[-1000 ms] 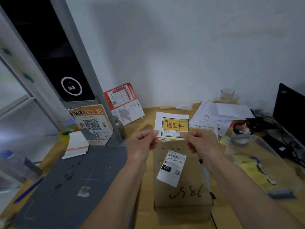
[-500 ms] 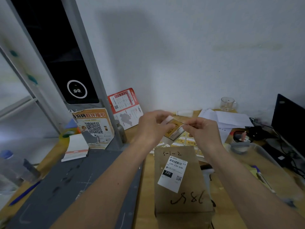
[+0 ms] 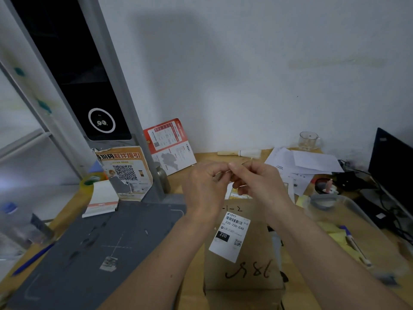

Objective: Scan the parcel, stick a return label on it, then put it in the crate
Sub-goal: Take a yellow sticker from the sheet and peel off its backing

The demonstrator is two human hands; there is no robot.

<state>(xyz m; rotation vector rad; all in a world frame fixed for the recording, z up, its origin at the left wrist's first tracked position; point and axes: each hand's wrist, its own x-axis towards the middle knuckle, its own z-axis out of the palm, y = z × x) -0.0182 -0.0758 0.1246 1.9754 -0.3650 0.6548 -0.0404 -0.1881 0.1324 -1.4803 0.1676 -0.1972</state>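
Note:
A brown cardboard parcel (image 3: 245, 271) lies on the wooden desk in front of me, with a white shipping label (image 3: 230, 237) and handwritten marks on its top. My left hand (image 3: 204, 186) and my right hand (image 3: 257, 182) meet above the parcel's far end, fingertips pinched together on a small return label (image 3: 232, 172) that shows only as a thin edge between them. A sheet of yellow return labels (image 3: 237, 193) lies on the desk just under my hands. No crate can be identified in this view.
A grey scanner platform (image 3: 93, 249) with its upright black-screened post (image 3: 89, 86) stands at the left. A clear plastic bin (image 3: 357, 231) with sticky notes and a pen sits at the right. Papers (image 3: 301, 164), a glass cup (image 3: 309, 140) and a laptop (image 3: 391, 162) fill the back right.
The label I held flat and facing me a second ago has been tilted edge-on. My hands came closer together and rose slightly over the parcel's far end. The parcel has not moved.

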